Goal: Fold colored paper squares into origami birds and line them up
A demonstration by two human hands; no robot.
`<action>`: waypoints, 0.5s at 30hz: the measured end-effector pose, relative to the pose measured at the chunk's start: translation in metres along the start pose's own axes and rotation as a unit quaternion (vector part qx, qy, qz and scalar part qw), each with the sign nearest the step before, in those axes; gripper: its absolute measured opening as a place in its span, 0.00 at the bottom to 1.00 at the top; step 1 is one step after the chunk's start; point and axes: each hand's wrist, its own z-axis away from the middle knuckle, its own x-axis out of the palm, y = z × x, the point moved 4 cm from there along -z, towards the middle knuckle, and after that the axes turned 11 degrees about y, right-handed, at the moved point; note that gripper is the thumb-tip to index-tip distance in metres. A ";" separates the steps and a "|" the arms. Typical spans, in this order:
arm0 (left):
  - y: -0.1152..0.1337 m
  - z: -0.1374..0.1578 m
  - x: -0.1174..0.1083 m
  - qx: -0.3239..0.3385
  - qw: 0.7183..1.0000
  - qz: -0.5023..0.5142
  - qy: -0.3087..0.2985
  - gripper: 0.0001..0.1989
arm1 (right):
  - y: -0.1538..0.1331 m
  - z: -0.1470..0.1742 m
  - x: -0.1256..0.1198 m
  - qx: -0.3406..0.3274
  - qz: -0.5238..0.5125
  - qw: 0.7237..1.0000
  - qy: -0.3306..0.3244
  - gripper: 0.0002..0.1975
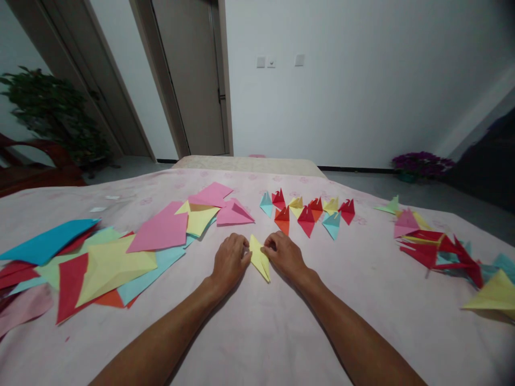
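A yellow folded origami paper (259,258), shaped like a narrow diamond with a split lower point, lies on the cloth between my hands. My left hand (232,258) pinches its left edge with thumb and curled fingers. On the opposite edge, my right hand (286,254) grips the paper between thumb and forefinger. Just beyond my hands stand small folded paper cranes in two loose rows, among them a red crane (307,220), an orange crane (282,219) and a light blue crane (332,225).
Loose coloured paper sheets (116,262) spread over the left side, with pink sheets (167,228) nearer the middle. More folded pieces (438,252) are heaped at the right. A pale pink patterned cloth (362,321) covers the table. Beyond it are a door (191,75) and purple flowers (422,162).
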 end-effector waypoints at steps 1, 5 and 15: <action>0.000 0.001 0.000 0.007 1.000 0.004 0.007 0.05 | -0.001 0.000 0.000 -0.003 0.001 1.000 0.001 0.04; 0.003 0.005 0.009 0.094 0.995 0.026 0.030 0.11 | -0.003 0.000 0.001 -0.025 0.010 1.000 -0.001 0.05; 0.003 0.008 0.028 0.168 0.979 0.000 -0.114 0.23 | -0.002 0.002 0.004 -0.044 0.037 0.998 0.009 0.04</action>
